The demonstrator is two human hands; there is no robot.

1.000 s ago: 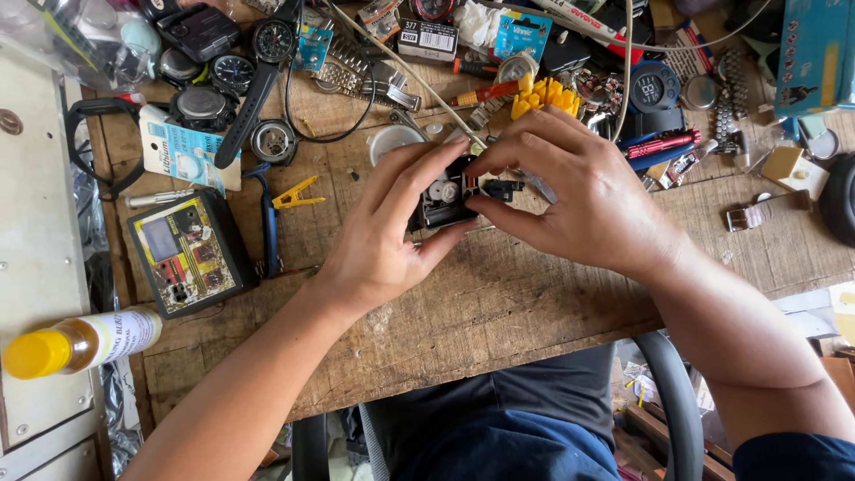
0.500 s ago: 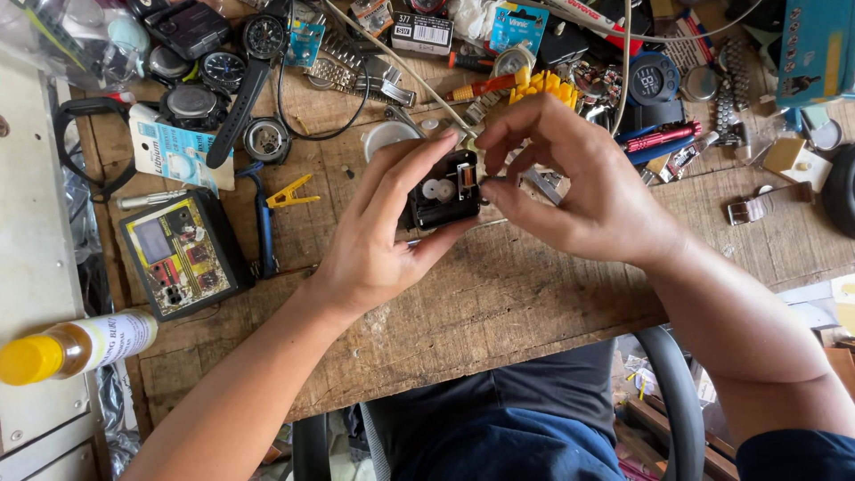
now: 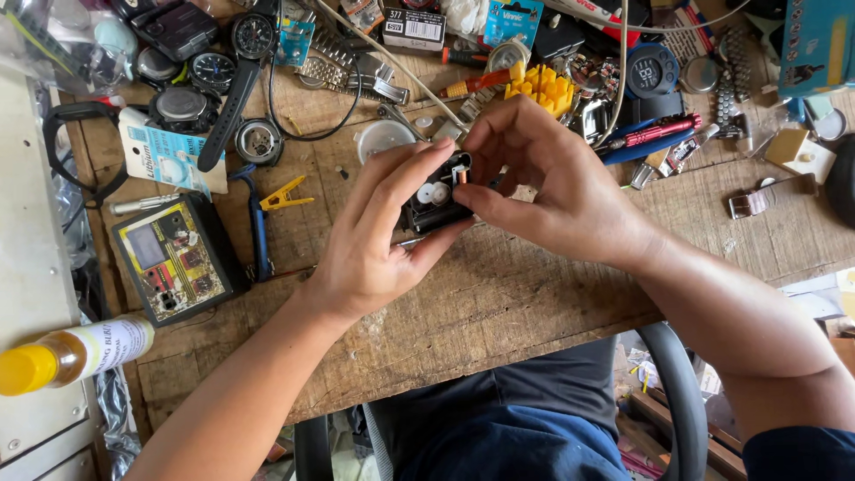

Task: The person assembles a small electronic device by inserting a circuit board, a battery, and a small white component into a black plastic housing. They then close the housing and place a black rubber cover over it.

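Small black clock movement (image 3: 434, 198) held above counter (image 3: 499, 294) middle, white gears showing. Left hand (image 3: 378, 236) cupped under it, fingers (image 3: 405, 174) pressed along left side. Right hand (image 3: 557, 191) gripped right side, thumb and forefinger pinching at top edge. Black tester box (image 3: 175, 258) near left edge. Yellow clip (image 3: 285, 194) beside blue tool (image 3: 258, 227). Watches (image 3: 214, 80) toward far left corner. Yellow-capped bottle (image 3: 67, 354) off left edge.
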